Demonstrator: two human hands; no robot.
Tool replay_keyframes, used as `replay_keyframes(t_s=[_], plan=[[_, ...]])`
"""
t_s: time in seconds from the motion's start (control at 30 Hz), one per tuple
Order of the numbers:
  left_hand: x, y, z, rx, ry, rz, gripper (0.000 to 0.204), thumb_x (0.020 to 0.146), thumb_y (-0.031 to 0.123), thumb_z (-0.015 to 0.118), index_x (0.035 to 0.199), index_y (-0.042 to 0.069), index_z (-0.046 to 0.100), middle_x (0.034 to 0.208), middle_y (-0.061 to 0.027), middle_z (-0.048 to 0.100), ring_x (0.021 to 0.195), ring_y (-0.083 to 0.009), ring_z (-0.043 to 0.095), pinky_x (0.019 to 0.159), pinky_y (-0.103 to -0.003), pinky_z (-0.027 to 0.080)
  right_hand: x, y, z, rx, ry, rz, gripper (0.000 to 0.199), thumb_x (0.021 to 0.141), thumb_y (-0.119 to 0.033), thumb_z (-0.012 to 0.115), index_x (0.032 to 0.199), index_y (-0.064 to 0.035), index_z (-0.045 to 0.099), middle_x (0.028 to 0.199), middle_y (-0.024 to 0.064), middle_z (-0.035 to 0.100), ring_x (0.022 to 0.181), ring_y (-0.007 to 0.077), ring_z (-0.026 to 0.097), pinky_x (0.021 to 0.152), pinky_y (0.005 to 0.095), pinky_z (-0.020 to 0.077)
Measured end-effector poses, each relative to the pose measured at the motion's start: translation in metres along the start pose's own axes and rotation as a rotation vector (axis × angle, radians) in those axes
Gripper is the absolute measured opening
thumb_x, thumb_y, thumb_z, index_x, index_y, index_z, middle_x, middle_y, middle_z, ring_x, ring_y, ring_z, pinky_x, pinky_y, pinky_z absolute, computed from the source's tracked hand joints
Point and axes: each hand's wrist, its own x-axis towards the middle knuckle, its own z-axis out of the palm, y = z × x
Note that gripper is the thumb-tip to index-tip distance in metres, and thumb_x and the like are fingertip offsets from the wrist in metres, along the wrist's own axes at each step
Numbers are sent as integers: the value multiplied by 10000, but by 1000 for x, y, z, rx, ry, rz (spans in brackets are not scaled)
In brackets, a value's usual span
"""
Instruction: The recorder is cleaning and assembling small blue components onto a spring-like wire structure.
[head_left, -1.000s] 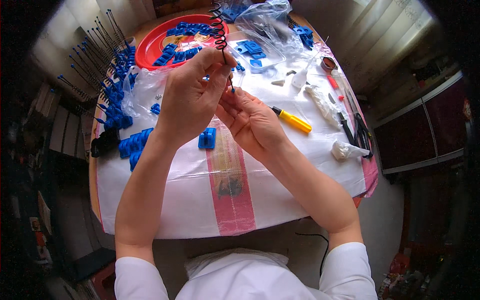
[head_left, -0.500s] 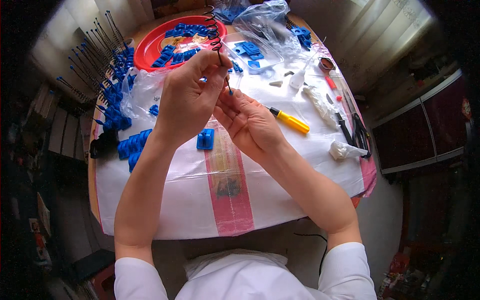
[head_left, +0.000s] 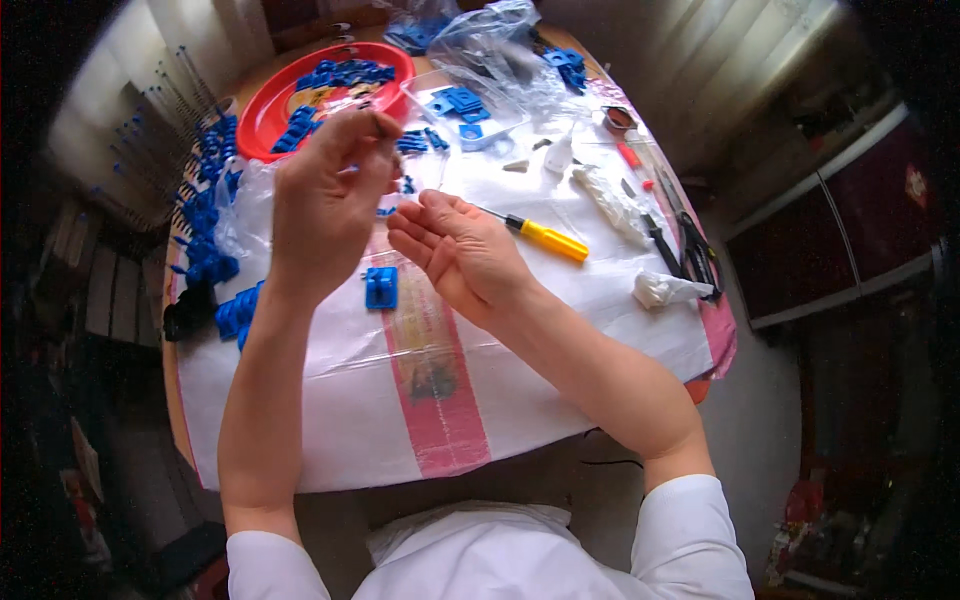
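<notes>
My left hand [head_left: 325, 205] is raised over the table with thumb and fingers closed on a thin black coiled wire. Motion blurs the wire, and its coils show only faintly above the fist, in front of the red basin. Below those fingers, a tiny blue piece [head_left: 408, 185] appears close to my right fingertips; I cannot tell if it is the wire's tip. My right hand [head_left: 465, 250] is palm up, its fingers loosely bent and slightly apart, with nothing visible in them. A square blue plastic part [head_left: 381, 288] lies on the table below both hands.
Behind my left hand stands a red basin [head_left: 262, 90] of blue parts. Rows of blue parts with upright coiled wires [head_left: 205, 205] line the left edge. A yellow screwdriver [head_left: 553, 240], scissors [head_left: 700, 255], a knife [head_left: 660, 245] and a clear plastic box [head_left: 500, 130] lie about.
My view has shifted, so the table things sit further left. My right fingers have come away from the wire's blue tip, and my hands are slightly further apart. The coiled wire has blurred.
</notes>
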Motion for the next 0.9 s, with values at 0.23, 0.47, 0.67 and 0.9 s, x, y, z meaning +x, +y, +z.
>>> replay_keyframes(t_s=[0.23, 0.47, 0.67, 0.9], plan=[[1, 5, -5, 16, 11, 8, 130, 983, 90, 545, 1074, 28, 614, 862, -44, 641, 803, -106, 639, 717, -263, 546, -40, -39, -7, -380, 148, 9, 211, 978, -227, 587, 910, -28, 561, 820, 51, 597, 676, 111, 586, 552, 238, 480], [2, 4, -10, 72, -7, -14, 119, 985, 103, 547, 1058, 42, 619, 848, -35, 643, 786, -101, 639, 707, -259, 549, -69, -138, -68, -2292, 378, -863, 211, 840, -234, 722, 853, -43, 633, 876, 113, 665, 802, 244, 653, 699, 363, 522], [1, 1, -6, 38, -33, -10, 105, 966, 84, 559, 1030, 28, 620, 816, -37, 650, 752, -93, 638, 688, -245, 539, -56, -151, -92, -2312, 403, -560, 293, 813, -148, 703, 1083, -54, 642, 956, 124, 671, 947, 281, 635, 825, 391, 511], [-2, 10, -2, 128, -22, 3, 68, 903, 34, 598, 943, 1, 642, 791, -58, 672, 742, -103, 659, 656, -259, 551, -52, -132, -51, -2265, 361, -957, 93, 789, -88, 679, 879, -66, 682, 840, 120, 645, 813, 289, 637, 730, 407, 512]])
